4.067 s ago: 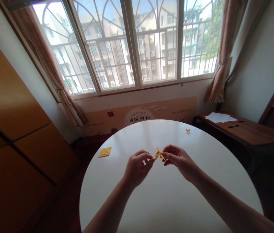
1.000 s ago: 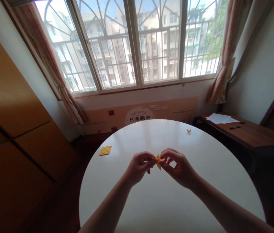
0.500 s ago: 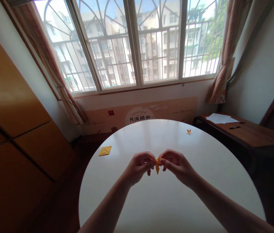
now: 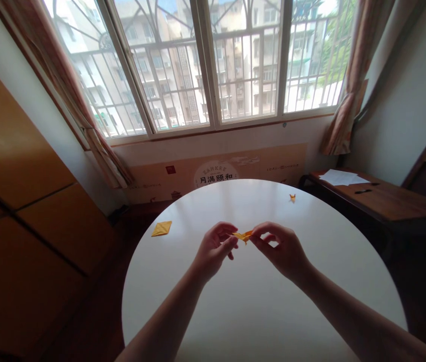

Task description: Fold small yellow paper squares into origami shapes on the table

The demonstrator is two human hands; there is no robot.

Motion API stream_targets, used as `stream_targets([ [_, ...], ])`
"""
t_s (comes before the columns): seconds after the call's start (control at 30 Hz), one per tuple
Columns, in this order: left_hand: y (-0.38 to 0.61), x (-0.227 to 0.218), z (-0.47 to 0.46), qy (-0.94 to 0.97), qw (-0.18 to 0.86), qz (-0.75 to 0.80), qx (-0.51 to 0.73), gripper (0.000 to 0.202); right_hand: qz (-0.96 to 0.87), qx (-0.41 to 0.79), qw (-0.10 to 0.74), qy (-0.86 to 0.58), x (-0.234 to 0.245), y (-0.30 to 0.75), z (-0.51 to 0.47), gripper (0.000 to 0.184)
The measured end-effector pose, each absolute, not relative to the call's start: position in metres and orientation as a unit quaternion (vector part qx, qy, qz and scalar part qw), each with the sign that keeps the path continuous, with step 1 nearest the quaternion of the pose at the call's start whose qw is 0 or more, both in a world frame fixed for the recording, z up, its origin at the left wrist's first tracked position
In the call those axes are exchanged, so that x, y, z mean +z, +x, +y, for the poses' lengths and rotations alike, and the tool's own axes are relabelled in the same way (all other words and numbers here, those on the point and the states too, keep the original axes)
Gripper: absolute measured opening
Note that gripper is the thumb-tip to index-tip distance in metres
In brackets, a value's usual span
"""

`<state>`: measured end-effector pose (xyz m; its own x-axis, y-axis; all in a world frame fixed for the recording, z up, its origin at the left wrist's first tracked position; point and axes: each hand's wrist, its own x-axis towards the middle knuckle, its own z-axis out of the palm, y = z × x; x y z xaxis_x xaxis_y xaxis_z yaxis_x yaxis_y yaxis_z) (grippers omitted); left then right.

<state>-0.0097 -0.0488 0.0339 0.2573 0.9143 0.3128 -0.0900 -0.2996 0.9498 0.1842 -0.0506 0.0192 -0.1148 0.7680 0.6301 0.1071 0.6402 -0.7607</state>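
Between my two hands, above the white round table (image 4: 250,311), is a small yellow origami paper piece (image 4: 243,236) with pointed ends. My left hand (image 4: 216,249) pinches its left end between thumb and fingers. On the other side, my right hand (image 4: 278,246) grips the right end with thumb and forefinger. My fingertips cover parts of the folds. A flat yellow folded paper diamond (image 4: 162,229) lies near the table's left edge. Toward the far right edge stands a small yellow-orange origami figure (image 4: 292,198), perhaps a crane.
A low wooden bench (image 4: 390,198) at the right holds white papers (image 4: 343,177) and a small dark object (image 4: 362,191). Beyond the table, a printed cardboard panel (image 4: 145,176) leans below the barred window (image 4: 243,80). An orange-brown cabinet (image 4: 12,141) stands at the left.
The origami piece has turned: its point hung downward before, and now it lies more sideways between my hands. Both hands sit slightly higher in view, and the camera has tilted down a little.
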Motion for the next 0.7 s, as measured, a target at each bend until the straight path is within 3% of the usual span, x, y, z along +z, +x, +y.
stream_targets([
  [0.4, -0.005, 0.034, -0.051, 0.617, 0.467, 0.389, 0.499, 0.036, -0.731, 0.22, 0.589, -0.264, 0.022, 0.185, -0.054, 0.007],
  [0.7, -0.006, 0.042, -0.052, 0.55, 0.525, 0.392, 0.517, 0.036, -0.721, 0.271, 0.57, -0.287, 0.017, 0.184, -0.049, 0.007],
])
